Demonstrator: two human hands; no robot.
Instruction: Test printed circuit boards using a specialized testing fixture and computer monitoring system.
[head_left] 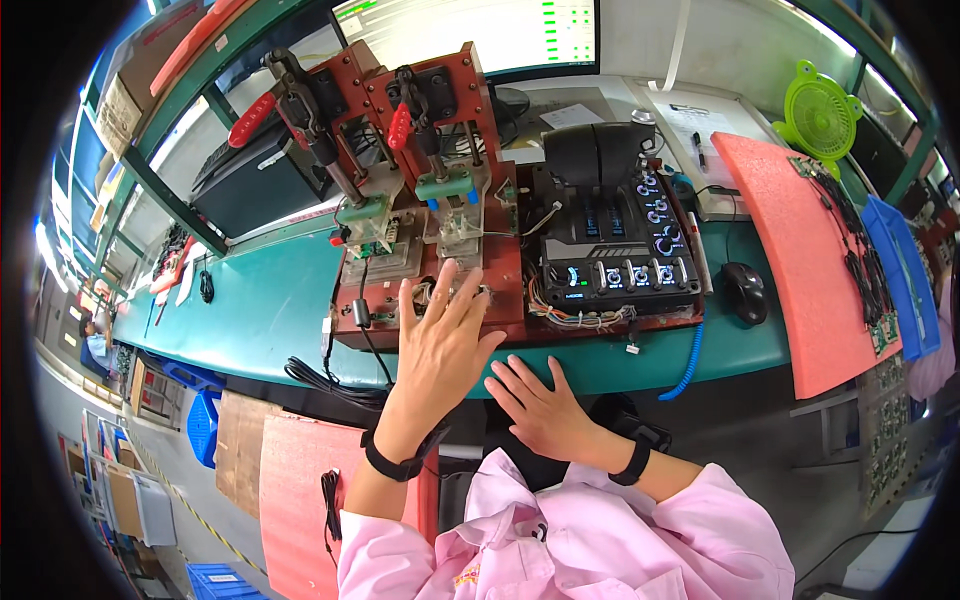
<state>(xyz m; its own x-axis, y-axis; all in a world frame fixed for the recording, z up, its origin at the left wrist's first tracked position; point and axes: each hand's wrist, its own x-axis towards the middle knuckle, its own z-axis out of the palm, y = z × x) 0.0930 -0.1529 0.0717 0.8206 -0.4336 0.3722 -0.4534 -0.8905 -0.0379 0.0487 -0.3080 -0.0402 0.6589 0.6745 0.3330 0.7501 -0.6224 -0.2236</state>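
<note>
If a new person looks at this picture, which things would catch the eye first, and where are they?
Probably the red-brown test fixture with two red-handled clamps, standing at the centre of the green bench. The open left hand is raised in front of it, and the right hand lies flat at the bench edge. A bright green fan stands at the far right.

Left hand (pixel 440 340) spreads open fingers over the red test fixture (pixel 420 200); right hand (pixel 540 405) rests at the green bench (pixel 260 310) edge.

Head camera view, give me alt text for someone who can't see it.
A person's open left hand reaches over a red fixture with two clamp levers on a green bench; the right hand rests flat, empty, at the bench edge. A black control unit, mouse and monitor sit behind.
</note>
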